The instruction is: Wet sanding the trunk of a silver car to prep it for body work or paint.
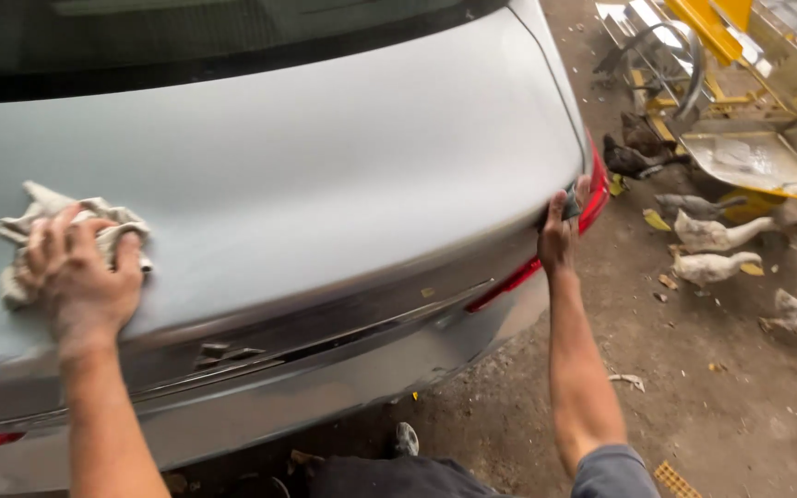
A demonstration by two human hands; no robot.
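My left hand (80, 277) presses a crumpled grey-white rag (94, 217) flat against the silver trunk lid (325, 175) of a car, near its left side. My right hand (560, 231) reaches to the right rear corner of the lid, beside the red tail light (594, 198), and its fingers close on a small dark pad or block (570, 203) held against the edge. The dark rear window (186, 37) runs along the top of the view.
The rear bumper (325, 397) sits below the lid. Several ducks (712, 235) stand on the dirt floor to the right. Yellow and metal machinery (740, 74) lies at the upper right. Scraps litter the ground near the car.
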